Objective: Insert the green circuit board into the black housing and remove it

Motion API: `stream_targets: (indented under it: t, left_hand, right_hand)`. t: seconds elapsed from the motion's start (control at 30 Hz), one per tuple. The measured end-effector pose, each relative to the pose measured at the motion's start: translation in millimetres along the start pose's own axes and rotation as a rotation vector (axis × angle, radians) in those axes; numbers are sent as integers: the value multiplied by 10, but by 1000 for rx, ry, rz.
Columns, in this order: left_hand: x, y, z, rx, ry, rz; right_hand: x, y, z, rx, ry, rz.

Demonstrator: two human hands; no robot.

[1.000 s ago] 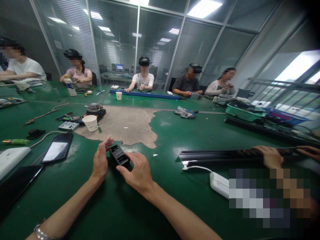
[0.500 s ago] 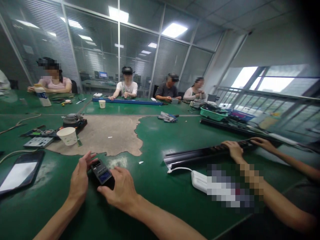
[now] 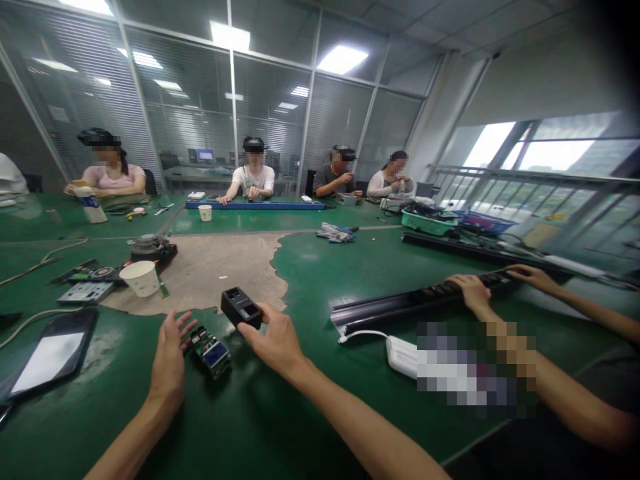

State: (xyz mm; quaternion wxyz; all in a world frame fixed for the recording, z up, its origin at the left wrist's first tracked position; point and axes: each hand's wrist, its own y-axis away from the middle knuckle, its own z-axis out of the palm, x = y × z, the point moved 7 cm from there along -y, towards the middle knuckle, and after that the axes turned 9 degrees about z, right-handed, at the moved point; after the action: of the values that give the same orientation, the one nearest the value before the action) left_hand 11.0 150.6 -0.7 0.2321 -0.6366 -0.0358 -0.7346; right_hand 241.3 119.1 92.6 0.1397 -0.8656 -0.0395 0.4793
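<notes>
While right hand [image 3: 277, 339] holds boxy casing [image 3: 240, 307], knobbly circuitboard [image 3: 211, 353]

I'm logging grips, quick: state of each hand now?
Left hand: open, beside the circuit board; contact cannot be told.
Right hand: closed, holding the black cover between thumb and fingers.

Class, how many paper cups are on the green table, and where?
2: the near paper cup on the left part of the brown patch, the far paper cup just before the blue bar.
</notes>
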Motion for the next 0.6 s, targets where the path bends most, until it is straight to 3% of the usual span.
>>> stream_targets:
  t: [0.23, 0.6]
  left_hand:
    - [-29, 25, 43, -14, 66, -76]
    - [30, 72, 110, -56, 90, -79]
  right_hand:
    - [396, 147, 91, 29, 153, 20]
    - [482, 254, 196, 5, 292, -13]
